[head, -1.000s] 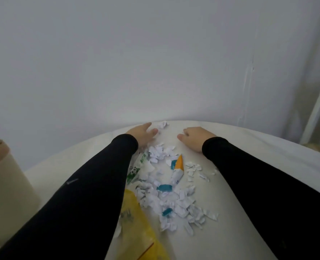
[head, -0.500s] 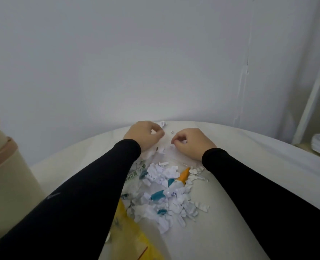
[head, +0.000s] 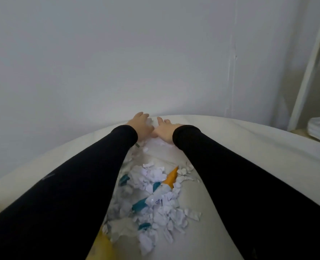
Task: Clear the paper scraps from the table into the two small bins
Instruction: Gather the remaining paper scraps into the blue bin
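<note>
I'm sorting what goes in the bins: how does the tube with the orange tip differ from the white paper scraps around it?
The tube is one long, rounded piece; the paper scraps are many small, flat, torn bits. The tube shows orange, white and teal parts, while most scraps are plain white, with a few teal ones. The tube lies diagonally on top of the heap; the scraps spread loosely under and around it. Both lie on the table between the person's forearms.
</note>
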Demonstrator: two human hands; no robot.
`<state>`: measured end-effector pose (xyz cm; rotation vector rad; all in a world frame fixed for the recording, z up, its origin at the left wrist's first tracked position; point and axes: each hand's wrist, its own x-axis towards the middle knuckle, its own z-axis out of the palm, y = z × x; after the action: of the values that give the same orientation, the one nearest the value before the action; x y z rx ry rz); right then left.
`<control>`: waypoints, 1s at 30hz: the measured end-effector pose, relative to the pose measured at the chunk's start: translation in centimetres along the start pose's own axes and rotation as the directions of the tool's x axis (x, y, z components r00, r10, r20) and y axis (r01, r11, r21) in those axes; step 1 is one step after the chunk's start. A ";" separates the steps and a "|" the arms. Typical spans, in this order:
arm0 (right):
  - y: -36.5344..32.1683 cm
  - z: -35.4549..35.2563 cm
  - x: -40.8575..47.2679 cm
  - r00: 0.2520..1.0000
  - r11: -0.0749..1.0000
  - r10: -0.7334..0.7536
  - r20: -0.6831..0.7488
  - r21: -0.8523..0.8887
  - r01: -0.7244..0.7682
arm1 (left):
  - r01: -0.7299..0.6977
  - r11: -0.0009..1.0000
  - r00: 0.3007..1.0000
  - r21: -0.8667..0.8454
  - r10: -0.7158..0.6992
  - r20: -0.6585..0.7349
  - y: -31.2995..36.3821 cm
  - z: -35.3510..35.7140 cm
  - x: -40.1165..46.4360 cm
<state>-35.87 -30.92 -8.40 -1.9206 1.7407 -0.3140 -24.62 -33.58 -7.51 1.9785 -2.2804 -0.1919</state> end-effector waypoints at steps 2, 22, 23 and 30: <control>-0.5 0.2 -0.1 1.000 0.999 -0.006 0.008 -0.031 0.006 | -0.012 0.999 1.000 -0.035 0.013 0.013 0.0 -0.5 -0.5; 0.2 0.7 -3.9 0.974 0.998 -0.039 -0.223 -0.046 0.029 | -0.020 0.995 0.920 -0.097 -0.020 -0.392 -2.4 -2.0 -3.0; 0.3 0.9 -3.8 0.971 0.995 -0.059 -0.232 -0.090 0.039 | -0.020 0.995 0.949 -0.103 -0.013 -0.314 -2.2 -1.5 -2.4; 0.2 1.0 -3.6 0.988 0.965 -0.104 -0.115 -0.251 0.073 | 0.056 0.995 0.997 -0.085 -0.060 -0.044 -1.1 0.8 -1.9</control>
<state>-36.04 -27.24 -8.67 -2.2025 1.8520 -0.2682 -23.39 -31.79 -8.51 1.9871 -2.1521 -0.2408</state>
